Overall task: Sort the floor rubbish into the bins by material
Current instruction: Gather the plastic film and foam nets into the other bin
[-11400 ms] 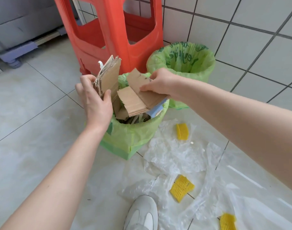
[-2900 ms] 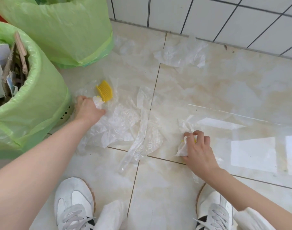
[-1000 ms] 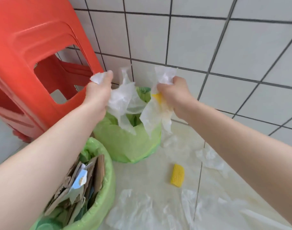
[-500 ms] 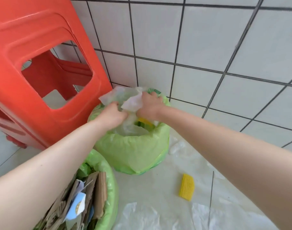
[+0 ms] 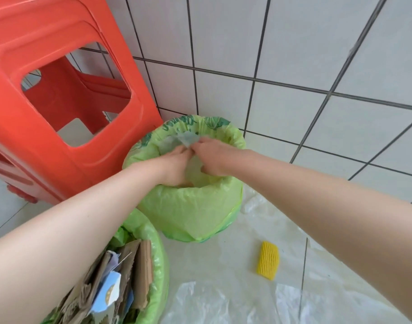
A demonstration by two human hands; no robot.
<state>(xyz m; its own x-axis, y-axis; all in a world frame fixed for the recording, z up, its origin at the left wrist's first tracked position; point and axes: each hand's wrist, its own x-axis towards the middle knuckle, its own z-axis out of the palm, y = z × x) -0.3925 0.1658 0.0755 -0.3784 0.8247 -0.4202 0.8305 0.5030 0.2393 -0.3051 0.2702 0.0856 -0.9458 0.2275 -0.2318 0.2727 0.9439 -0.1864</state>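
Note:
The far bin [image 5: 195, 206], lined with a green bag, stands against the tiled wall. Both my hands reach into its mouth. My left hand [image 5: 174, 164] and my right hand [image 5: 214, 157] meet there, knuckles together, and grip a wad of clear plastic film [image 5: 185, 139] that sticks up between them. Their fingertips are hidden inside the bin. The near bin [image 5: 158, 265] at the lower left is stuffed with cardboard pieces [image 5: 130, 277] and paper. A yellow foam net [image 5: 268, 260] lies on the floor to the right of the bins.
A red plastic stool [image 5: 59, 101] stands close on the left, touching the far bin. More clear plastic sheets [image 5: 223, 302] are spread over the floor tiles at the bottom right. The wall is right behind the far bin.
Since a second ago my hands have come down with the plastic film from above the far bin into its mouth. Most of the film is now inside.

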